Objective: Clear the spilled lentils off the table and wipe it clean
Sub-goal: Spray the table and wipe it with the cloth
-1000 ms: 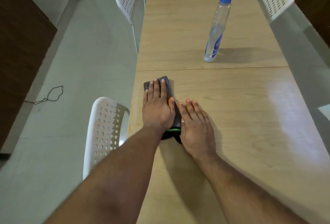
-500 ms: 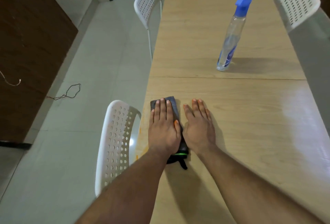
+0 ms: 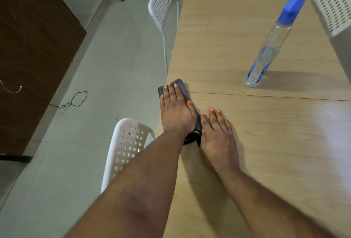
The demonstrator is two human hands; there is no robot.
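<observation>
We count one cloth (image 3: 181, 86), dark grey with a green-marked black end, lying on the table (image 3: 266, 142) at its left edge, right at the seam where two tabletop panels meet. Left hand (image 3: 175, 113) lies flat on the cloth, fingers straight and close together, pressing it down; the far corner of the cloth shows past the fingertips and the black end pokes out at the wrist. Right hand (image 3: 218, 136) rests flat on the bare tabletop just right of the cloth, fingers straight and slightly spread, holding nothing; its inner edge touches or nearly touches the cloth, we cannot tell which. Two hands, both forearms bare.

One spray bottle (image 3: 267, 51), clear with a blue trigger head, stands on the table well right of the cloth and farther away, beyond the seam. We see no lentils on the tabletop in view; a faint orange smear shows on the table edge near the cloth.

Three white perforated chairs: one (image 3: 123, 148) just left of the cloth and nearer us, one (image 3: 162, 4) left of it and farther off, one (image 3: 334, 4) far right past the bottle. One thin wire (image 3: 76, 99) lies on the floor left of the cloth.
</observation>
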